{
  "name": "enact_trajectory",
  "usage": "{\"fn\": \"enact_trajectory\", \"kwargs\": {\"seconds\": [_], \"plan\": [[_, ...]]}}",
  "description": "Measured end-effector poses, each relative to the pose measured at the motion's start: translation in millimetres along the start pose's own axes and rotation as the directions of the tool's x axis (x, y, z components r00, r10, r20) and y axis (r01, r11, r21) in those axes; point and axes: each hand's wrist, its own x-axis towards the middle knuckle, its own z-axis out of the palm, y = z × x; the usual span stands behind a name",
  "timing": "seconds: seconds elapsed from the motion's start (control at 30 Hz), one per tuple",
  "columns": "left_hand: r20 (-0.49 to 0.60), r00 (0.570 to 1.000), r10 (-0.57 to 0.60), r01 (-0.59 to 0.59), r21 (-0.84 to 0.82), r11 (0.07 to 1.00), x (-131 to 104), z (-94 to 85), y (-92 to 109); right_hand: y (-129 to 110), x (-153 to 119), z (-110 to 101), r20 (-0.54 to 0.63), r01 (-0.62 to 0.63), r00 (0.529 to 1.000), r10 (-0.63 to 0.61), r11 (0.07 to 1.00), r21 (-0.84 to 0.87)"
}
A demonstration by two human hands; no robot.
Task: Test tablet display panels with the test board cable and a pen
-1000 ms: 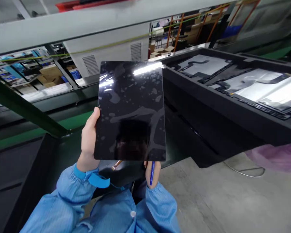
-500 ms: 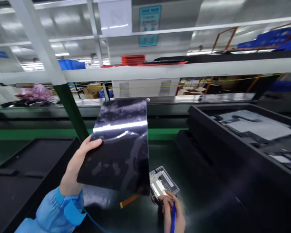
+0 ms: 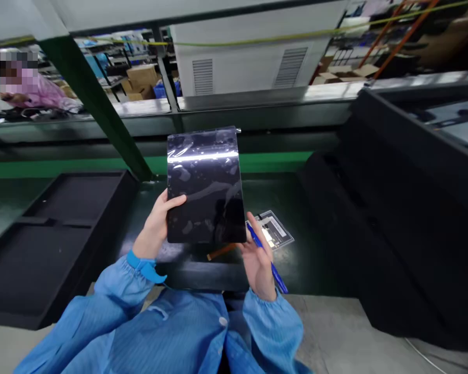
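My left hand grips the left edge of a glossy black screen panel, thumb on its face. The panel is tilted up above the bench, and a strip of light reflects across its upper part. At its lower right corner is my right hand, with a blue pen held between the fingers. Whether those fingers also grip the panel's edge, I cannot tell. An orange ribbon cable shows below the panel. Behind my right hand, a flat board with pale labels lies on the bench, partly covered.
A shallow black tray lies on the left of the dark green bench. Stacked black trays rise on the right. A green post stands at the back left. Beyond the bench sits a person in pink.
The view has tipped downward. My right hand, with the pen, has left the labelled board and come up to the panel's lower right corner. My left hand still holds the panel.
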Motion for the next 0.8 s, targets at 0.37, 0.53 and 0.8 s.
{"fn": "enact_trajectory", "kwargs": {"seconds": [0.37, 0.53, 0.8], "plan": [[0.081, 0.989, -0.128, 0.133, -0.066, 0.989, 8, 4.2, -39, -27, 13, -1, -0.217, 0.043, 0.972, -0.088, 0.979, -0.201], [0.080, 0.990, -0.115, 0.125, -0.138, 0.982, 7, 4.9, -44, -28, 9, 1, -0.135, -0.060, 0.991, 0.017, 0.945, -0.322], [0.130, 0.989, -0.065, 0.085, -0.161, 0.983, 7, -14.8, -63, -18, 18, 17, -0.190, -0.060, 0.982, 0.008, 0.961, -0.271]]}}
